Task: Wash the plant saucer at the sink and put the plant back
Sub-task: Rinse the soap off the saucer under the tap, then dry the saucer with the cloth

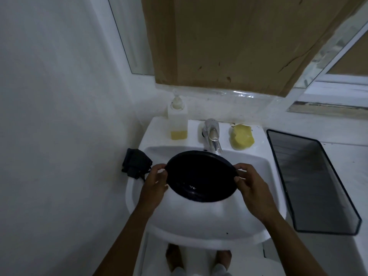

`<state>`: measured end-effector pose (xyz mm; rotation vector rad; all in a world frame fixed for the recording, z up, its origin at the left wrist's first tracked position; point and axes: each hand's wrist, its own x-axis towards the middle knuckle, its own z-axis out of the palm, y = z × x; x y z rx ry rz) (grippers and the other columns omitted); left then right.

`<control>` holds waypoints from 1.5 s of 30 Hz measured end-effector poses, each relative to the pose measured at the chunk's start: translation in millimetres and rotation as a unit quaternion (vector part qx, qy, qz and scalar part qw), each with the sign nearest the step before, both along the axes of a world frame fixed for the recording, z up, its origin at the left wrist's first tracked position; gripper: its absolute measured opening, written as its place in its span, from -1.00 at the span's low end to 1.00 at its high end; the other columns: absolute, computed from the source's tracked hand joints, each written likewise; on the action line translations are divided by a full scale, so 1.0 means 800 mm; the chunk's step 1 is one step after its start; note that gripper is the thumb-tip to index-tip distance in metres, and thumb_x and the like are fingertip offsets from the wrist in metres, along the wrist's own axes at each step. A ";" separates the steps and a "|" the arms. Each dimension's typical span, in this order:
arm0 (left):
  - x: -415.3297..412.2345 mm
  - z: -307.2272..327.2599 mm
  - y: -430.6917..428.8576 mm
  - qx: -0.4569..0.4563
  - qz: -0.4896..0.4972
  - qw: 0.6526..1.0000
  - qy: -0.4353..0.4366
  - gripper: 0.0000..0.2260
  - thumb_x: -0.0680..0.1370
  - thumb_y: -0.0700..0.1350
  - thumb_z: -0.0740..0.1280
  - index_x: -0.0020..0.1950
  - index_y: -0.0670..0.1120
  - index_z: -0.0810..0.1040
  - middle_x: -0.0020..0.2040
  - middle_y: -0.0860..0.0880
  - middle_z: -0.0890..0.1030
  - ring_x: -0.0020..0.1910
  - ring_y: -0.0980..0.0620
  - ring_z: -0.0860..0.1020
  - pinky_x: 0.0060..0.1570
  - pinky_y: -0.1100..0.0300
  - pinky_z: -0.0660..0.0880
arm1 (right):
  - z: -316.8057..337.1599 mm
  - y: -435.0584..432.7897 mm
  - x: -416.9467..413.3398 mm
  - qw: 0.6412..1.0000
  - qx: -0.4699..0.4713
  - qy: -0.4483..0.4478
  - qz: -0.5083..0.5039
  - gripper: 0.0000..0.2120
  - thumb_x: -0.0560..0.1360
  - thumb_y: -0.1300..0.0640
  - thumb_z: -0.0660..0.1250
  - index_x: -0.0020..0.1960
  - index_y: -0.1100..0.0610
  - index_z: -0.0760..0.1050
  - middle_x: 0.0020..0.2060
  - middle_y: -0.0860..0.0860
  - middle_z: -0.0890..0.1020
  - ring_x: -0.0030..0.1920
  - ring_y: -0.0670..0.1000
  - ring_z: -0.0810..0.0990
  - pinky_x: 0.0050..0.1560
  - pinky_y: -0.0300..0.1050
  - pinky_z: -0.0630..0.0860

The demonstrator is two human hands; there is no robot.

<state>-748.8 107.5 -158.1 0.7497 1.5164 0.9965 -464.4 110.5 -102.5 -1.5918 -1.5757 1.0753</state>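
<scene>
Saucer (201,176), dark and round, is held tilted over the white sink (256,232), its rim pinched at left by the left hand (154,182) and at right by the right hand (252,186).

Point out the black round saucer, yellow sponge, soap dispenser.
black round saucer (201,176), head view, centre of its dark face.
yellow sponge (242,139), head view, middle of its top.
clear soap dispenser (177,124) with yellow liquid, head view, front of the bottle.

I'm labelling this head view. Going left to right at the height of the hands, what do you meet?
Dark object → left hand → black saucer → right hand → black mesh tray.
</scene>
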 end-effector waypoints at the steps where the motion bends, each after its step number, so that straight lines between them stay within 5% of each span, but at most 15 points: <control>1: 0.000 0.001 0.001 0.027 0.003 1.000 0.013 -0.81 0.67 -0.08 0.21 0.11 0.22 0.52 0.13 0.01 0.60 0.13 -0.09 0.59 0.09 0.04 0.55 | -0.001 -0.002 -0.002 1.000 0.024 -0.002 -0.008 -0.69 0.60 0.27 0.25 0.17 -0.12 0.45 0.04 -0.24 0.65 0.08 -0.24 0.61 0.00 -0.41 0.50; 6: 0.000 0.012 0.001 0.115 -0.007 0.991 0.072 -0.74 0.58 0.02 0.19 0.09 0.41 0.49 -0.02 0.31 0.60 -0.03 0.27 0.56 0.05 0.13 0.50 | -0.007 -0.003 -0.013 0.996 0.080 -0.001 -0.045 -0.69 0.59 0.31 0.25 0.18 -0.06 0.41 0.05 -0.22 0.61 0.09 -0.23 0.59 0.04 -0.43 0.49; 14: 0.000 0.012 -0.003 0.159 -0.023 0.981 0.110 -0.75 0.61 -0.02 0.18 0.16 0.32 0.48 -0.02 0.22 0.60 -0.04 0.18 0.56 0.04 0.12 0.50 | -0.010 -0.003 -0.012 0.994 0.091 0.002 -0.062 -0.71 0.59 0.29 0.25 0.19 -0.05 0.41 0.09 -0.16 0.62 0.13 -0.17 0.60 0.10 -0.29 0.51; 22: -0.007 0.020 -0.007 0.115 -0.017 0.988 0.101 -0.79 0.54 0.19 0.20 0.16 0.37 0.48 0.06 0.26 0.60 0.10 0.15 0.58 0.14 -0.11 0.56 | -0.004 0.003 -0.013 0.997 0.065 0.010 -0.037 -0.69 0.61 0.22 0.24 0.16 -0.19 0.42 0.05 -0.30 0.61 0.07 -0.24 0.60 -0.03 -0.41 0.51; 25: -0.016 0.023 -0.017 0.102 -0.013 0.987 0.121 -0.75 0.56 0.23 0.18 0.23 0.42 0.44 0.08 0.32 0.59 0.09 0.25 0.57 0.05 0.11 0.58 | 0.002 0.008 -0.015 0.999 0.034 0.027 -0.012 -0.71 0.63 0.14 0.25 0.22 -0.22 0.44 0.02 -0.27 0.65 0.02 -0.24 0.63 -0.09 -0.42 0.53; 30: -0.032 0.016 -0.047 0.034 -0.031 0.989 0.138 -0.67 0.59 0.17 0.27 0.31 0.48 0.34 0.14 0.42 0.49 0.06 0.50 0.47 -0.01 0.47 0.41 | -0.006 0.021 -0.031 0.995 -0.091 -0.029 0.033 -0.73 0.61 0.11 0.22 0.14 -0.26 0.49 -0.11 -0.10 0.70 -0.17 -0.15 0.66 -0.07 -0.07 0.62; 33: -0.039 0.007 -0.064 0.000 -0.029 0.990 0.137 -0.69 0.61 0.10 0.28 0.30 0.42 0.37 0.22 0.34 0.50 0.15 0.38 0.48 0.09 0.44 0.39 | -0.008 0.033 -0.046 0.973 -0.158 -0.138 0.091 -0.76 0.61 0.09 0.20 0.22 -0.13 0.49 0.09 -0.04 0.67 -0.01 -0.10 0.63 0.02 -0.17 0.52; 36: -0.042 0.005 -0.072 -0.021 -0.019 0.990 0.141 -0.68 0.62 0.09 0.26 0.29 0.45 0.35 0.23 0.31 0.51 0.13 0.37 0.49 0.07 0.45 0.41 | 0.001 0.048 -0.087 0.959 -0.052 -0.231 0.155 -0.65 0.62 0.10 0.21 0.40 0.08 0.43 0.33 0.08 0.52 0.32 0.08 0.47 0.33 -0.07 0.35; 38: -0.044 0.005 -0.076 -0.024 -0.011 0.989 0.146 -0.66 0.62 0.09 0.26 0.29 0.48 0.33 0.21 0.34 0.50 0.07 0.45 0.48 0.02 0.52 0.41 | 0.012 0.063 -0.133 0.961 0.014 -0.192 0.196 -0.67 0.62 0.14 0.23 0.37 0.12 0.47 0.30 0.08 0.55 0.30 0.06 0.49 0.33 -0.14 0.34; 41: -0.048 0.003 -0.080 -0.035 0.007 0.987 0.159 -0.62 0.62 0.08 0.27 0.41 0.32 0.34 0.26 0.22 0.50 0.19 0.22 0.50 0.17 0.30 0.44 | 0.016 0.093 -0.215 0.960 -0.010 -0.139 0.242 -0.72 0.60 0.13 0.26 0.27 0.13 0.55 0.21 0.05 0.61 0.19 0.01 0.56 0.14 -0.32 0.33; 45: -0.051 0.003 -0.087 -0.051 0.035 0.987 0.150 -0.63 0.62 0.07 0.26 0.40 0.33 0.31 0.28 0.21 0.48 0.25 0.17 0.47 0.30 0.19 0.43 | -0.009 0.128 -0.296 0.952 -0.105 -0.135 0.253 -0.71 0.58 0.06 0.27 0.22 0.20 0.54 0.16 0.08 0.59 0.17 0.08 0.54 0.16 -0.16 0.39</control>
